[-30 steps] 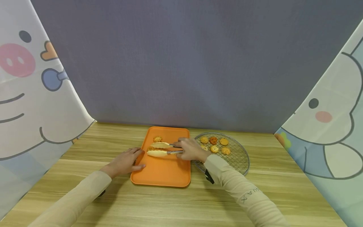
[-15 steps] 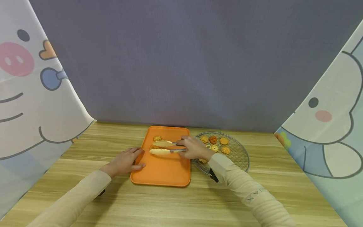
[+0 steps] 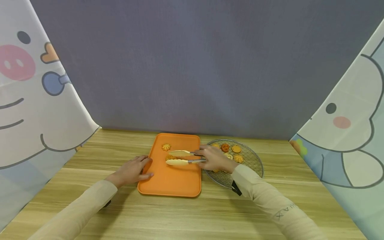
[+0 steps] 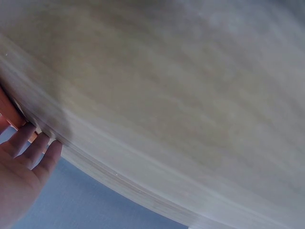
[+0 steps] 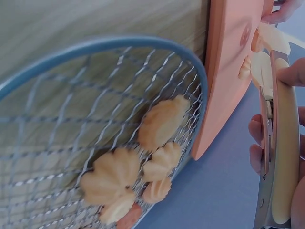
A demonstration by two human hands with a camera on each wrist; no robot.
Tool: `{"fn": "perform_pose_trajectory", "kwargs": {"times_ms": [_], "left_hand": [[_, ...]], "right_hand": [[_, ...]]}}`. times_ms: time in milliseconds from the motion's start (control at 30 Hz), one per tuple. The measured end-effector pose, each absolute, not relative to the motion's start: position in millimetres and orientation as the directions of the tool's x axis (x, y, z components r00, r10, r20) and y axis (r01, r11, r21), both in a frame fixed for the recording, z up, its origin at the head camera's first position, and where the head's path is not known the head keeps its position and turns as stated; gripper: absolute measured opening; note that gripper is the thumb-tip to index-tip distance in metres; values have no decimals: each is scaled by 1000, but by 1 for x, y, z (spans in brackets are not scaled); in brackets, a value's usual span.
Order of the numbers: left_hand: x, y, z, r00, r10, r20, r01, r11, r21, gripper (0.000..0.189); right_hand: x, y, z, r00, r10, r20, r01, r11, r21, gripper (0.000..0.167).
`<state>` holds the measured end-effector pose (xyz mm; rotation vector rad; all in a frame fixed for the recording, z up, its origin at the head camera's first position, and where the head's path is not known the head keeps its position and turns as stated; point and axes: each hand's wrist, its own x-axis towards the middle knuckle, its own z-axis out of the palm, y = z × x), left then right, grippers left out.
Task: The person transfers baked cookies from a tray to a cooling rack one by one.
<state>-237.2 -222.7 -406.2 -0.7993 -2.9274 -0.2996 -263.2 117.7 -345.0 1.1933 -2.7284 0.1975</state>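
Observation:
My right hand (image 3: 214,158) grips a pair of tongs (image 3: 177,162) with pale tips over the orange tray (image 3: 171,183). A golden-brown cookie (image 3: 171,157) lies between the tong tips, partly hidden by the near one. Just behind it on the tray sits a ridged, flower-shaped cookie (image 3: 166,147). In the right wrist view, fingers and thumb wrap the pale handle of the tongs (image 5: 286,148). My left hand (image 3: 131,171) rests against the tray's left rim, fingers extended; the left wrist view shows its fingertips (image 4: 55,149) at the orange edge.
Right of the tray stands a round wire mesh rack (image 3: 250,173) bearing several cookies, among them a reddish one (image 3: 225,148) and a flat round one (image 3: 236,149); my right hand overlaps part of it. A grey cloth panel (image 3: 192,73) rises behind the wooden table (image 3: 168,216).
My right hand and the tongs have shifted rightward over the tray, and the cookie between the tips has moved right with them. My left hand has stayed at the rim.

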Motion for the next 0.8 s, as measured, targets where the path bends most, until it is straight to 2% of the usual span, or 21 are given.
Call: {"fn": "perform_pose_trajectory", "kwargs": {"times_ms": [333, 800], "left_hand": [[-237, -223, -408, -858, 493, 144, 512, 843, 165, 65], [-235, -221, -403, -862, 487, 143, 506, 842, 186, 63]], "right_hand": [[-256, 145, -347, -665, -711, 226, -732, 681, -10, 42], [-240, 184, -334, -742, -634, 218, -657, 752, -50, 47]]}}
